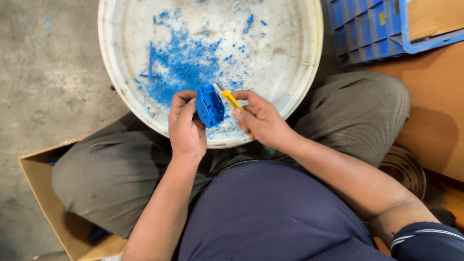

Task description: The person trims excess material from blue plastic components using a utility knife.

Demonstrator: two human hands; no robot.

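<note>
My left hand [185, 126] grips a small blue plastic moulded part [210, 105] over the near rim of a large white round basin [309, 63]. My right hand [259, 119] holds a yellow utility knife [230, 99], its blade end touching the top right edge of the blue part. Blue plastic shavings [186, 65] lie scattered inside the basin, thickest just beyond my left hand. I am seated with my knees on either side of the basin.
A blue plastic crate [369, 29] stands at the top right on a brown board [437, 87]. An open cardboard box [46, 193] lies by my left leg. Grey concrete floor [48, 72] is on the left.
</note>
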